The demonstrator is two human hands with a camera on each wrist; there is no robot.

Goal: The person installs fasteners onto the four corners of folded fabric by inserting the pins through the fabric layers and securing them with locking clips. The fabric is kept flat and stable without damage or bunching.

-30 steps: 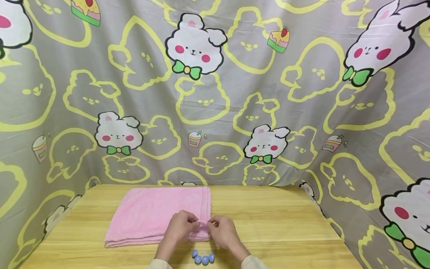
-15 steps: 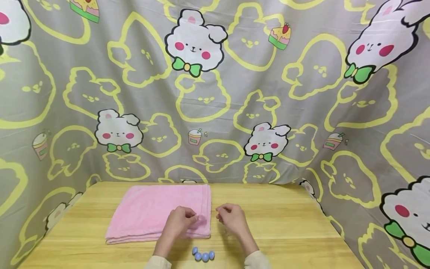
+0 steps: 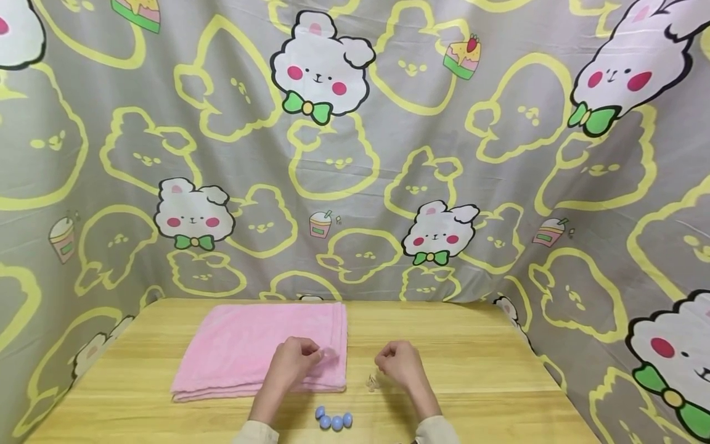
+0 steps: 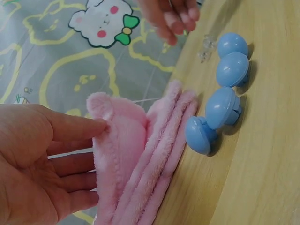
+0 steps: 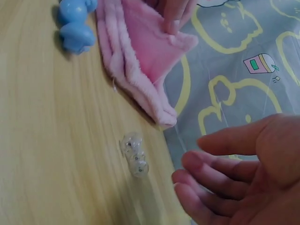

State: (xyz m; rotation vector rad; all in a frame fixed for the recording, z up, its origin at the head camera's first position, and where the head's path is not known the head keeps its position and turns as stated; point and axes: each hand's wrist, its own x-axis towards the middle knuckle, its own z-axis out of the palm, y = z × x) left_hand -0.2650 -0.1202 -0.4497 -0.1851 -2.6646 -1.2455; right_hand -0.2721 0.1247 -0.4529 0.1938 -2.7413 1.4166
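A folded pink fleece blanket [image 3: 261, 345] lies on the table. Its near right corner is lifted, and my left hand [image 3: 296, 364] pinches that corner between thumb and fingers. The left wrist view shows the raised pink flap [image 4: 122, 126] standing away from the folded layers below. My right hand [image 3: 402, 367] is right of the blanket, its fingers loosely bent and holding nothing in the right wrist view. Beside it on the table rest small clear plastic pieces [image 5: 134, 154]. Several blue dome-headed plastic pieces [image 3: 336, 422] sit in a curved row in front of the blanket.
The wooden table [image 3: 471, 345] extends to the right and behind the hands. A grey curtain [image 3: 355, 154] printed with rabbits encloses the back and both sides.
My right hand has left the blanket corner and moved right, bringing the clear pieces on the table into sight. The left hand still pinches the corner and has lifted it slightly.
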